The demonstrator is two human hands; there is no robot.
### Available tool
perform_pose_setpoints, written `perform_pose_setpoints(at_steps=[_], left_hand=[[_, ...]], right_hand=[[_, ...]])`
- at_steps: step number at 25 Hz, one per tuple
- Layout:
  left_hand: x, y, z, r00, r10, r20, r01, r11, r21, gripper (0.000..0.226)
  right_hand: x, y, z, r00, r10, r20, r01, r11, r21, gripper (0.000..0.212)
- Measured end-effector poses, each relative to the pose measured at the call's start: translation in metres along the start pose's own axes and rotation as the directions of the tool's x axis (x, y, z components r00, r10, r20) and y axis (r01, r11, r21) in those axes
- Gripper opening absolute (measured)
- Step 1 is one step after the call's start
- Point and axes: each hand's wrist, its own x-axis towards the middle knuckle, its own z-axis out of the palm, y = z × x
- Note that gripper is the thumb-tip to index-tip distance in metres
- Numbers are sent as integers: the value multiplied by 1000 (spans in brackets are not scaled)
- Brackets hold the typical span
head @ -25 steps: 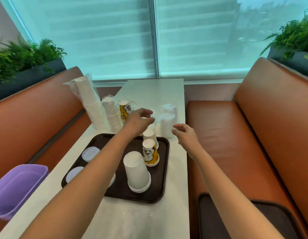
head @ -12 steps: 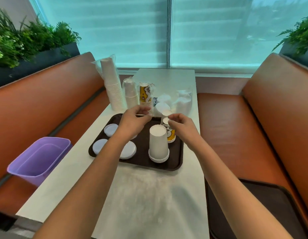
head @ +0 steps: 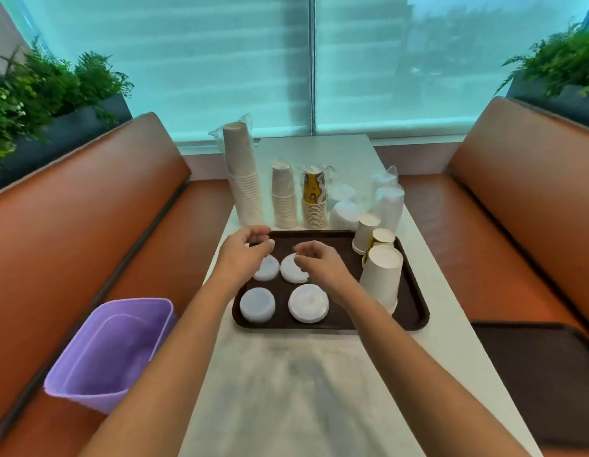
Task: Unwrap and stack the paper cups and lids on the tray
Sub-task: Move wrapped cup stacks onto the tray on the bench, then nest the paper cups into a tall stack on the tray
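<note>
A dark brown tray [head: 345,319] lies on the white table. Four low piles of white lids sit on its left half: two far ones [head: 267,270] [head: 291,270] and two near ones [head: 257,305] [head: 308,303]. Upside-down cups stand on its right side: a large white cup [head: 382,278], a yellow printed cup [head: 383,237] and a small white cup [head: 365,230]. My left hand [head: 245,255] hovers over the far-left lids, fingers curled and empty. My right hand [head: 319,262] hangs over the far-right lid pile, its fingertips at the pile's edge.
Behind the tray stand wrapped stacks: tall white cups [head: 243,179], shorter white cups [head: 283,199], yellow cups [head: 314,199] and bagged lids [head: 344,212] [head: 389,201]. A purple bin [head: 111,351] sits on the left bench, a second dark tray [head: 543,374] on the right bench.
Both hands have moved from the upturned cups at the tray's right to the lid piles on its left. The view has shifted too.
</note>
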Motion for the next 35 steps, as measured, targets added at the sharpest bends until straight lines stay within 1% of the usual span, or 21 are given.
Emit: perform_pose_setpoints(at_steps=[4, 7, 11, 15, 17, 20, 23, 26, 27, 28, 29, 30, 31, 33, 34, 35], left_hand=[[20, -11, -15, 996, -22, 92, 21, 1000, 5, 20], [30, -17, -13, 992, -21, 125, 21, 1000, 0, 20], [43, -23, -7, 991, -33, 127, 35, 999, -13, 23], [68, -21, 3, 995, -26, 97, 23, 999, 31, 29], [84, -20, 8, 998, -33, 53, 30, 998, 50, 40], [115, -16, 10, 995, -29, -93, 33, 999, 39, 56], [154, -5, -1, 978, 7, -208, 12, 996, 90, 66], [204, 13, -20, 961, 65, -268, -29, 990, 136, 75], [223, 17, -28, 955, 84, -284, -47, 990, 133, 78], [241, 19, -34, 950, 89, -300, -56, 991, 119, 80], [256, 21, -39, 949, 84, -304, -55, 993, 102, 82], [270, 20, -43, 953, 83, -293, -59, 994, 89, 86], [281, 19, -46, 958, 93, -270, -71, 994, 89, 93], [300, 15, -49, 964, 146, -220, -129, 988, 88, 108], [306, 12, -49, 962, 180, -205, -168, 983, 73, 114], [314, 8, -49, 957, 208, -201, -201, 978, 54, 117]], right_hand=[[0, 7, 16, 993, 86, -79, -90, 995, -49, 22], [5, 9, 13, 985, 124, -117, -132, 989, -70, 21], [16, 11, 7, 977, 168, -130, -178, 981, -72, 21], [33, 11, -4, 974, 175, -146, -192, 975, -110, 21], [45, 7, -9, 977, 164, -135, -183, 973, -142, 21], [77, -7, -12, 984, 130, -120, -149, 976, -160, 22], [114, -25, 1, 994, 74, -83, -86, 986, -144, 25], [160, -41, 22, 999, 27, -43, -32, 990, -135, 31], [178, -46, 31, 999, 39, -20, -41, 995, -96, 33], [194, -49, 40, 996, 92, 15, -92, 996, 3, 34], [208, -52, 49, 982, 179, 67, -188, 970, 156, 34], [222, -54, 58, 951, 274, 145, -307, 896, 321, 32], [233, -56, 67, 910, 349, 223, -413, 791, 451, 30], [257, -52, 82, 847, 444, 293, -527, 626, 575, 34], [268, -50, 87, 822, 480, 307, -555, 553, 621, 41], [280, -47, 92, 798, 504, 330, -571, 458, 681, 50]])
